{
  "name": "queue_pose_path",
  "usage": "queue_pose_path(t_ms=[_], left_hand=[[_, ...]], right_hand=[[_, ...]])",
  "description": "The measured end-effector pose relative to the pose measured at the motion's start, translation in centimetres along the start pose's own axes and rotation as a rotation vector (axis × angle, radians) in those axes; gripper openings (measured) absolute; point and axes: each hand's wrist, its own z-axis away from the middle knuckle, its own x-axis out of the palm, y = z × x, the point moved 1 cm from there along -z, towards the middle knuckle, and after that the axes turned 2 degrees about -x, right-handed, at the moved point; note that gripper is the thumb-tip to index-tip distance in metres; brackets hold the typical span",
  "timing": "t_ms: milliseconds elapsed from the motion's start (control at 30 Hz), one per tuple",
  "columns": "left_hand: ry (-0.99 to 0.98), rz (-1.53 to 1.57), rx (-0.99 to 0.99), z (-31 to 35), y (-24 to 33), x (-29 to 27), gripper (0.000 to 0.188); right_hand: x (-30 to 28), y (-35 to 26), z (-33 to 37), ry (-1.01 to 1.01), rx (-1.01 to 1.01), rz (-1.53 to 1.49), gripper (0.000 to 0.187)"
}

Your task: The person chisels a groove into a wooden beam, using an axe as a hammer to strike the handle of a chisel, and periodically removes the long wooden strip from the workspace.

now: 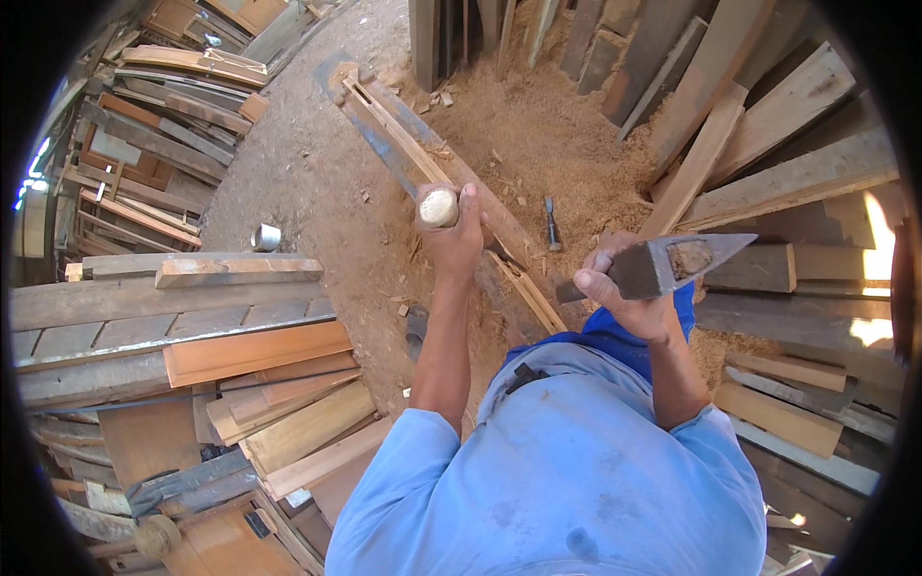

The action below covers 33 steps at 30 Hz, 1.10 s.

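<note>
In my left hand (451,230) is an upright wooden tool handle (439,207), its pale round end facing up; the hand hides whatever lies below. Under that hand runs a long narrow wood piece (403,142) with slots cut along it, reaching from the far left toward my lap. My right hand (629,293) is closed around a hatchet (663,267). Its grey wedge-shaped head tapers to the right, with the wooden handle end showing in the eye. A dark chisel (551,225) lies on the ground between my hands, beyond them.
Wide planks (495,206) lie beneath the slotted piece, over ground strewn with sawdust (576,144). Boards (711,144) lean at the far right. Stacked timber (259,355) and a small white cup-like container (266,237) are on the left.
</note>
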Motion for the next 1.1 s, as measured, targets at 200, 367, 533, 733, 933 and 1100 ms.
queue_pose_path(t_ms=[200, 367, 533, 733, 933, 1100], left_hand=[[0.01, -0.132, 0.028, 1.3, -0.9, -0.1, 0.017], [0.0, -0.177, 0.077, 0.9, -2.0, -0.9, 0.016], [-0.15, -0.094, -0.1, 0.3, -2.6, -0.6, 0.015], [-0.074, -0.321, -0.152, 0.8, -6.9, 0.8, 0.018], [-0.157, -0.257, -0.077, 2.6, -6.2, 1.0, 0.017], [-0.471, -0.135, -0.258, 1.3, -6.6, -1.0, 0.021]], right_hand=[[-0.3, -3.9, -0.7, 0.063, -0.057, -0.114, 0.028], [-0.8, -5.0, -1.0, 0.082, -0.112, -0.16, 0.025], [-0.7, -6.6, -2.1, 0.117, -0.24, -0.159, 0.021], [2.1, -9.7, -7.0, 0.216, -0.484, 0.119, 0.012], [1.5, 2.0, -10.8, -0.431, -0.036, 1.203, 0.03], [1.8, -2.5, -10.5, -0.215, 0.002, 0.935, 0.028]])
